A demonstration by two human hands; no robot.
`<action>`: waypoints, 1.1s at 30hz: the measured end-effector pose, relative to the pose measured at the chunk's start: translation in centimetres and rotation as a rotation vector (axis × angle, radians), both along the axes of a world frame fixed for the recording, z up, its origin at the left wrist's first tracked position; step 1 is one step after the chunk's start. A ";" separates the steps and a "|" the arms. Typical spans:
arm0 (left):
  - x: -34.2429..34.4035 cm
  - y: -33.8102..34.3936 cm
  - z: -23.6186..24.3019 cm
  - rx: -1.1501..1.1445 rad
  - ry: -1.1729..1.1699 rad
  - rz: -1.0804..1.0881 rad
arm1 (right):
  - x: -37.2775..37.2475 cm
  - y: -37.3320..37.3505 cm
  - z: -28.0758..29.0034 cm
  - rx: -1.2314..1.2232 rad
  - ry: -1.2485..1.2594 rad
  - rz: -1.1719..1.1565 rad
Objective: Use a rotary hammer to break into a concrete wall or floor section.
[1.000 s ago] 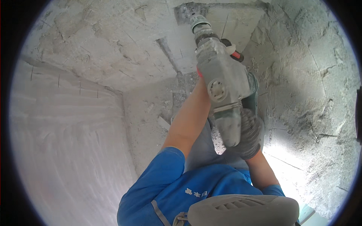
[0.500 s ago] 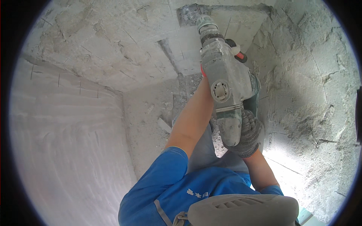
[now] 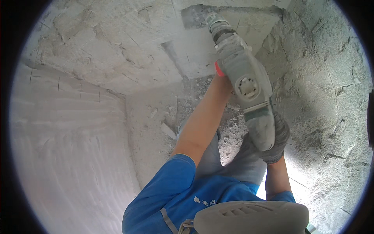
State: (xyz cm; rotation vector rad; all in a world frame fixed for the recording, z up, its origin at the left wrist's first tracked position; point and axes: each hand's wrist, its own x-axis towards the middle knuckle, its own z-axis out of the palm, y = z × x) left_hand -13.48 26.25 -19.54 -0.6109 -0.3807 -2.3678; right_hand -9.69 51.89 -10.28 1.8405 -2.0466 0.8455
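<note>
A dusty grey-green rotary hammer (image 3: 241, 64) points away from me, tilted up to the left. Its chuck (image 3: 215, 21) is at a dark recess (image 3: 193, 17) cut in the far wall; dust blurs that spot and I cannot make out the bit. My right hand (image 3: 281, 136), in a grey knit glove, is closed round the rear handle, partly behind the housing. Bare to the wrist, my left forearm (image 3: 208, 105) reaches under the tool's front. The left hand itself is hidden behind the body, beside a red part (image 3: 219, 68).
Rough, chipped wall (image 3: 331, 97) rises close on the right. Broken rubble (image 3: 230, 136) lies on the floor between my legs. A narrow groove (image 3: 173, 56) runs down the far wall, and a smoother pale wall (image 3: 74, 156) stands at left.
The rotary hammer's rear has swung right, and my right hand has moved with it. Its body has rolled, hiding the side handle. Dust now blurs the recess.
</note>
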 end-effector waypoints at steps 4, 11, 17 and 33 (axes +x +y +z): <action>0.4 -0.8 -1.1 -0.522 -0.257 0.451 | 0.1 0.5 2.2 0.009 -0.275 0.002; 3.0 2.6 -0.7 -0.163 0.002 0.017 | 1.6 1.8 1.4 -0.042 -0.129 -0.021; 1.1 0.1 -2.0 -0.371 -0.599 0.335 | 3.5 1.2 -0.9 -0.089 -0.050 -0.068; 1.1 -0.5 -2.8 -0.193 -0.064 -0.320 | 3.9 0.9 -2.3 -0.043 0.069 -0.093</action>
